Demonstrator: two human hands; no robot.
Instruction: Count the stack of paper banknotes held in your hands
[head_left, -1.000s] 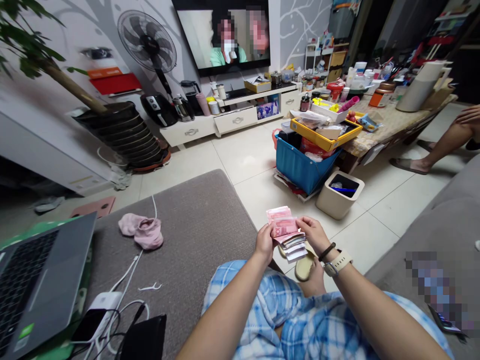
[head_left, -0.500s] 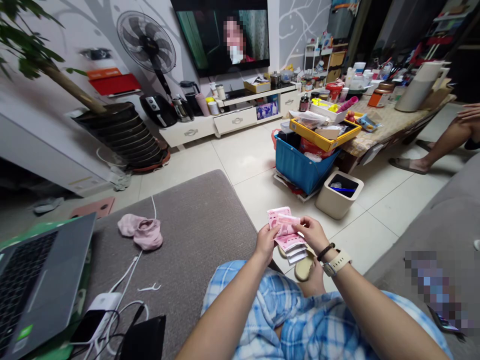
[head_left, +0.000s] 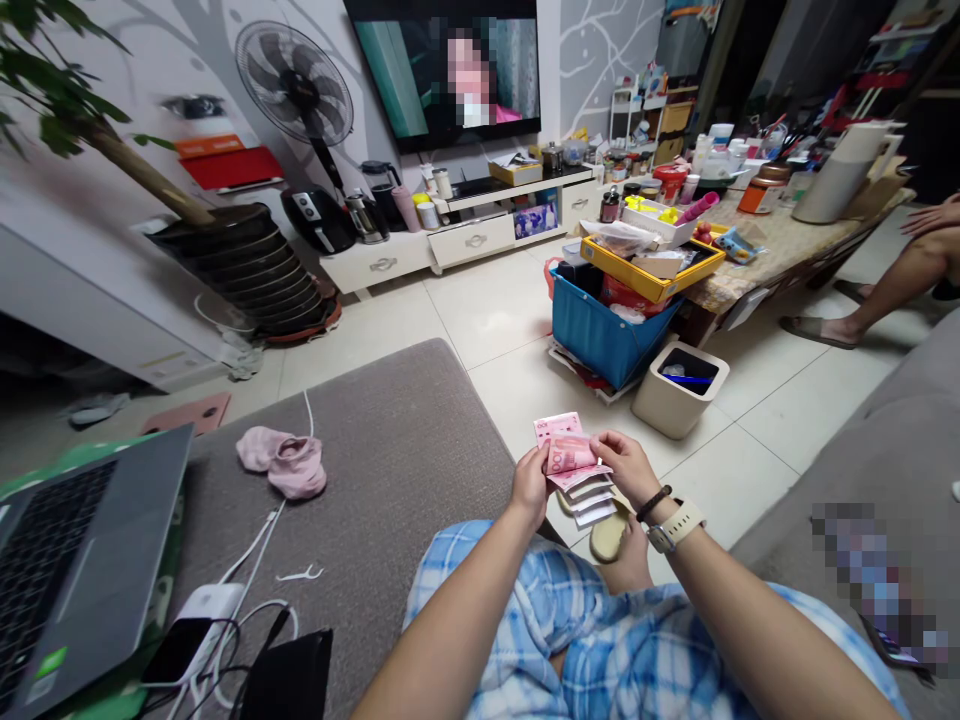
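A small stack of pink banknotes (head_left: 571, 455) is held up in front of my knees, over the tiled floor. My left hand (head_left: 531, 482) is closed on the stack's left edge, thumb on top. With thumb and fingertips my right hand (head_left: 624, 464) pinches the upper right corner of a note. That note is bent over the ones beneath it. White folded edges show at the lower end of the stack. A beige watch and a dark bracelet circle my right wrist. Below the notes, a tan slipper (head_left: 609, 537) shows on the floor.
Left of me on the grey seat (head_left: 405, 450) lie a pink cloth item (head_left: 289, 462), white cables, a black case (head_left: 289, 680) and a laptop (head_left: 82, 560). Ahead stand a beige bin (head_left: 679, 395), a blue tub (head_left: 600, 325) and a cluttered table (head_left: 780, 225). Another person's leg (head_left: 892, 285) shows at right.
The held note has flipped further, and more of its printed face shows. My right fingers have shifted slightly up along its edge. My left hand keeps its hold.
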